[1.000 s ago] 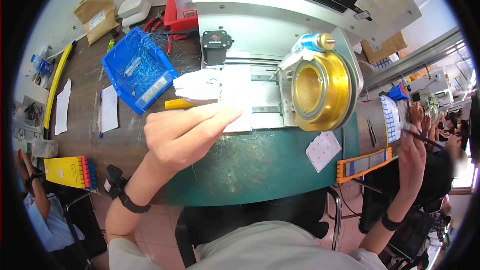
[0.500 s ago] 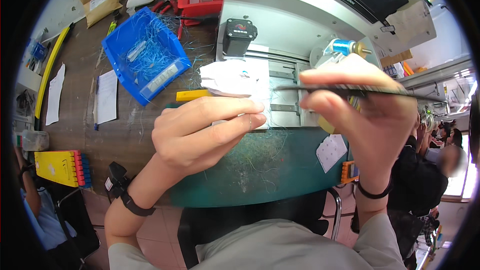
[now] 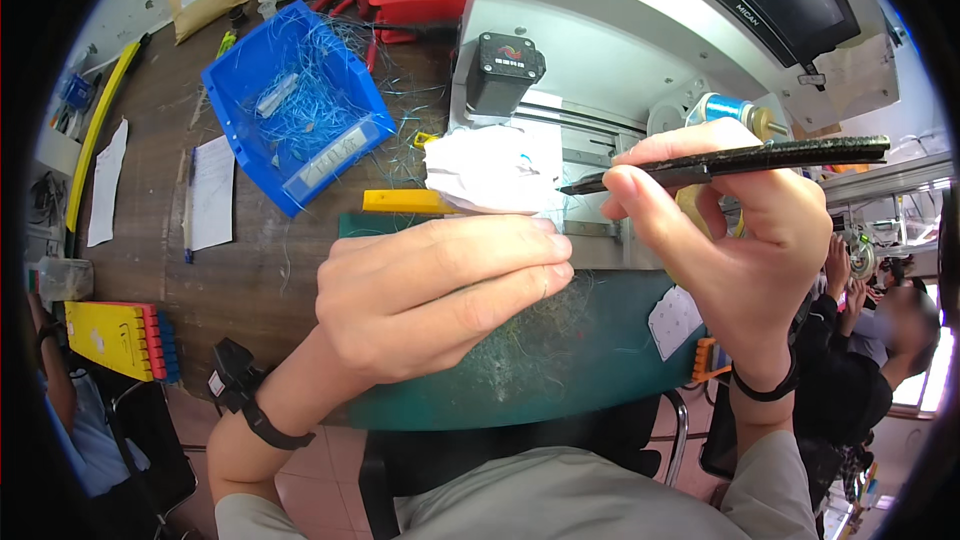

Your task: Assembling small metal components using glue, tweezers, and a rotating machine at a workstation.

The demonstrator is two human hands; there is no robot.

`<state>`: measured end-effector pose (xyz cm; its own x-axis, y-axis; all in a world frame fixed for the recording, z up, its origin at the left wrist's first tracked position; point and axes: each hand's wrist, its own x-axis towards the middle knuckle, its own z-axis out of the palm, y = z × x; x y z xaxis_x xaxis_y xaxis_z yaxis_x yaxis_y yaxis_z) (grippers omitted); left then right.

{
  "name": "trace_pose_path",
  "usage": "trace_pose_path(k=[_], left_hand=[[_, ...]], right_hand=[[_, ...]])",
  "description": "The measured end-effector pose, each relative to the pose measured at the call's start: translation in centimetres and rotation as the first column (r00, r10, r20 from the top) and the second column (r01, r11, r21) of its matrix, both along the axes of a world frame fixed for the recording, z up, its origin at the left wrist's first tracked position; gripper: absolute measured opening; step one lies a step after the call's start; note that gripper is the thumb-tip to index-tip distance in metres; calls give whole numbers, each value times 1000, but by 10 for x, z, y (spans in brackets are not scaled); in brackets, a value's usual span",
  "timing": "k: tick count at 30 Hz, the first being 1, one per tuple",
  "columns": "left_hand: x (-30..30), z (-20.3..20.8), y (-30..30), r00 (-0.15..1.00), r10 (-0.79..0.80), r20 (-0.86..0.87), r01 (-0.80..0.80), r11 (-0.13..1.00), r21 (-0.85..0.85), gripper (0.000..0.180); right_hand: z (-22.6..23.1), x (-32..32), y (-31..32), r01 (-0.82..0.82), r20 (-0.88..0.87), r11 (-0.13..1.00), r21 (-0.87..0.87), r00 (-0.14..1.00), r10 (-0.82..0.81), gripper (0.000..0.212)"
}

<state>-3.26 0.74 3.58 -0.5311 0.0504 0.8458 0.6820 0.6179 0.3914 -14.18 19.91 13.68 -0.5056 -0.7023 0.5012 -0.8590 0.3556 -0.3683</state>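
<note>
My right hand (image 3: 740, 230) grips black tweezers (image 3: 780, 154) between thumb and fingers, the pointed tip reaching left to the edge of a crumpled white cloth or paper (image 3: 475, 168). Just below that tip, my left hand (image 3: 440, 295) is closed in a pinch, thumb hidden beneath the fingers. What it pinches is too fine to name; a hair-thin strand shows near its fingertips. The white bundle lies at the front of a pale metal machine (image 3: 600, 40), beyond my left fingers. A yellow bar (image 3: 405, 201) sticks out left of the bundle.
A blue bin (image 3: 350, 155) of tangled blue strands stands left, a red bin (image 3: 425, 8) behind it. A black motor (image 3: 503, 70) and a blue thread spool (image 3: 728, 110) sit on the machine. A green mat (image 3: 480, 395) covers the near table. People sit at both sides.
My view has shifted, so the bench things sit slightly differently. The tweezers' rear end has swung up, and their tip now meets the white bundle's right edge close to my left fingertips.
</note>
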Motion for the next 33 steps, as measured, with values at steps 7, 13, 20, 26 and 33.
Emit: trace_pose_path(k=[7, 13, 20, 26, 33], left_hand=[[0, -2, 0, 1000, -15, 12, 15, 1000, -12, 23], [7, 1, -4, 996, -83, 45, 84, 996, -13, 21], [3, 46, -88, 833, 539, -128, -548, 836, -45, 30], [-9, 76, -143, 503, 852, 145, -704, 502, -502, 42], [-58, 106, 19, 899, 413, 144, -259, 768, -586, 21]], right_hand=[[-1, 0, 1, 35, -9, 999, 4, 999, -35, 8], [10, 8, 6, 125, 218, 992, -36, 969, -114, 8], [29, 18, 42, 34, 289, 989, -141, 957, 9, 8], [13, 35, 71, -260, 361, 925, -276, 864, 351, 12], [-16, 71, 104, -28, 442, 965, -261, 885, 145, 20]])
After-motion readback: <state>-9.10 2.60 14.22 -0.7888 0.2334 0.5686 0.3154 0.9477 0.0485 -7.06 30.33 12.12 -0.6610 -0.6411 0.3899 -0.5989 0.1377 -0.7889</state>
